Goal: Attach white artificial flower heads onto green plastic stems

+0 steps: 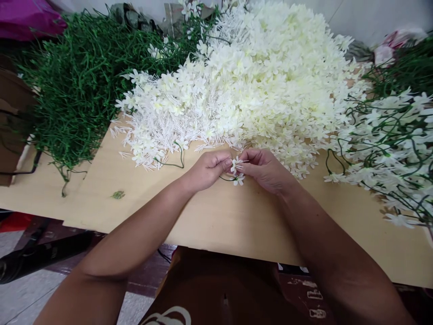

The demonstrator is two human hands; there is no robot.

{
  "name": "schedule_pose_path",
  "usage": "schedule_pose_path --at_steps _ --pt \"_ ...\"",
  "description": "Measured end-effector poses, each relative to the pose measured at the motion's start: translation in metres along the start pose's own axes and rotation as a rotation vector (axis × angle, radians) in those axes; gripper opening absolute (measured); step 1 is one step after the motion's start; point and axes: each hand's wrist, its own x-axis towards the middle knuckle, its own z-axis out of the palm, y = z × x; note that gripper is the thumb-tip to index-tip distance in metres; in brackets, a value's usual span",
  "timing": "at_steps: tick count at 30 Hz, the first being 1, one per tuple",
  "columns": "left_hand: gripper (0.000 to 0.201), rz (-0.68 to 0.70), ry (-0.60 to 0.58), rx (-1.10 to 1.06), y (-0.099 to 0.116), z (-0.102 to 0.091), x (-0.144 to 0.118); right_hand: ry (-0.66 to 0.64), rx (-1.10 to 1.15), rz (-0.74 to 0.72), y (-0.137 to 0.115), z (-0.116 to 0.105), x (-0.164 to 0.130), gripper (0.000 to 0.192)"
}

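Observation:
My left hand point(210, 169) is closed in a pinch at the middle of the table, on a thin green artificial flower stem point(226, 179) that shows just below its fingers. One white flower point(238, 180) hangs at the end of that stem. My right hand point(264, 169) meets it from the other side, thumb and fingers closed on a small white artificial flower point(236, 165) with thin white prongs. The fingertips partly hide where flower and stem come together. Behind both hands rises a big heap of loose white flowers point(270, 76).
A tangled pile of green stems point(77, 85) lies at the left, beside a brown cardboard box point(15, 113). Finished-looking white flowers on green stems point(395, 153) are heaped at the right. One loose stem point(172, 165) lies left of my hands on the wooden tabletop point(216, 221).

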Motion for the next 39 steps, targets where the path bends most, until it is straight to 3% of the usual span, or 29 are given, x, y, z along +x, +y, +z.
schedule_pose_path --at_steps 12,19,30,39 --pt "0.051 -0.016 0.018 0.214 -0.004 0.002 -0.001 0.14 -0.042 0.088 -0.006 0.009 0.0 0.03" --pt "0.049 0.001 0.113 0.262 -0.004 0.003 0.001 0.229 -0.034 0.08 -0.005 0.014 0.001 0.028" --pt "0.049 -0.003 0.101 0.022 -0.002 0.0 0.001 0.074 0.128 0.032 -0.001 0.0 -0.001 0.036" --pt "0.051 -0.023 0.146 0.075 -0.001 -0.004 0.001 0.105 0.084 -0.027 -0.006 -0.004 -0.005 0.033"
